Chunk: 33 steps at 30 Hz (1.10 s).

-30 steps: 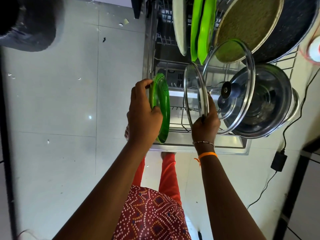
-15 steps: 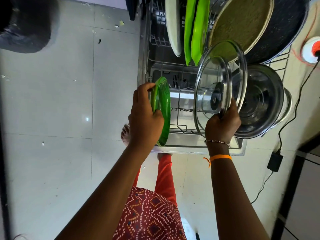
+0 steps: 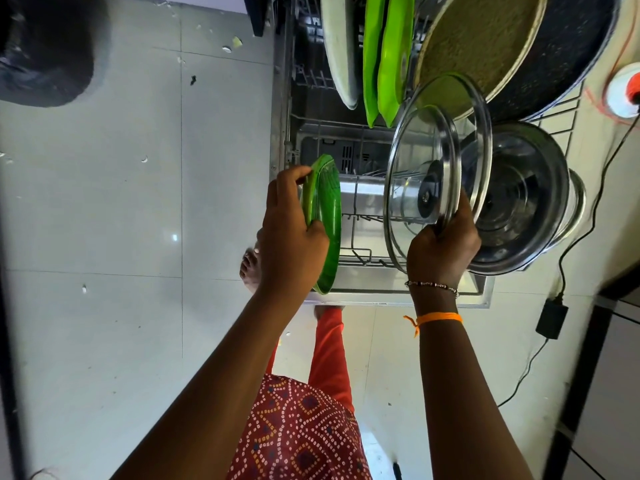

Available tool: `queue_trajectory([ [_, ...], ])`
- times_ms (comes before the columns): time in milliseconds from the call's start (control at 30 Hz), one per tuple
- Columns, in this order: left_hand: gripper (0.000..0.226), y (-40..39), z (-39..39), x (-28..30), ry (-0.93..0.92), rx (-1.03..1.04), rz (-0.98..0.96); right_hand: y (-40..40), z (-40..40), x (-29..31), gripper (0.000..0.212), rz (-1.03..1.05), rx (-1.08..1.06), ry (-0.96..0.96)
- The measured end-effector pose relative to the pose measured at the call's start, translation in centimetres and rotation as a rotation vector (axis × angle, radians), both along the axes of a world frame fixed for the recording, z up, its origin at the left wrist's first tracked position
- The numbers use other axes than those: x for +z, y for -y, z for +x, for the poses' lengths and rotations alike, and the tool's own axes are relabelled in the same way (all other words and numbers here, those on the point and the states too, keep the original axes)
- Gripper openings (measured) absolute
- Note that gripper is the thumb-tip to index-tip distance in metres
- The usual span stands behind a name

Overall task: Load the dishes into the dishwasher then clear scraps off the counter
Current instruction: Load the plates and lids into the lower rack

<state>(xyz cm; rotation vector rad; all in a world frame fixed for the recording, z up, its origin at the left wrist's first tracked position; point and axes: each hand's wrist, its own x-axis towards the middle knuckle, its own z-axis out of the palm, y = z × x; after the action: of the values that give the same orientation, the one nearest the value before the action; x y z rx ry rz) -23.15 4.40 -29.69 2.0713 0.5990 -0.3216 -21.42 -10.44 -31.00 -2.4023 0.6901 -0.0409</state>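
Note:
My left hand (image 3: 289, 230) grips a dark green plate (image 3: 327, 216) on edge, over the left end of the pulled-out dishwasher rack (image 3: 360, 251). My right hand (image 3: 441, 245) holds a small glass lid (image 3: 420, 188) by its lower rim, upright, pressed against a larger glass lid (image 3: 481, 140) standing just behind it. A steel pot (image 3: 523, 199) lies on its side to the right of the lids. Farther back in the rack stand a white plate (image 3: 341, 50), two bright green plates (image 3: 384, 57) and a big dark pan (image 3: 540, 53).
The open dishwasher door edge (image 3: 398, 299) runs below the rack, above my legs. Grey floor tiles with small scraps (image 3: 232, 45) lie to the left. A black bag (image 3: 45, 50) sits top left. A black adapter and cable (image 3: 552, 317) lie on the floor at right.
My right hand has carried the small glass lid rightwards, from the middle of the rack up against the larger lid. My left hand has held the green plate almost still.

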Motion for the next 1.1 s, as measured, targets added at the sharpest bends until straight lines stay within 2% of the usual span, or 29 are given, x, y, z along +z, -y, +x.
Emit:
queue_trajectory([
  [733, 0.055, 0.2, -0.1, -0.3, -0.043, -0.036, 0.009, 0.1, 0.4, -2.7, 0.063, 0.041, -0.052, -0.172],
  [1100, 0.057, 0.5, -0.8, -0.1, -0.043, -0.044, 0.018, 0.0, -2.0, -2.9, 0.068, 0.098, -0.026, -0.097],
])
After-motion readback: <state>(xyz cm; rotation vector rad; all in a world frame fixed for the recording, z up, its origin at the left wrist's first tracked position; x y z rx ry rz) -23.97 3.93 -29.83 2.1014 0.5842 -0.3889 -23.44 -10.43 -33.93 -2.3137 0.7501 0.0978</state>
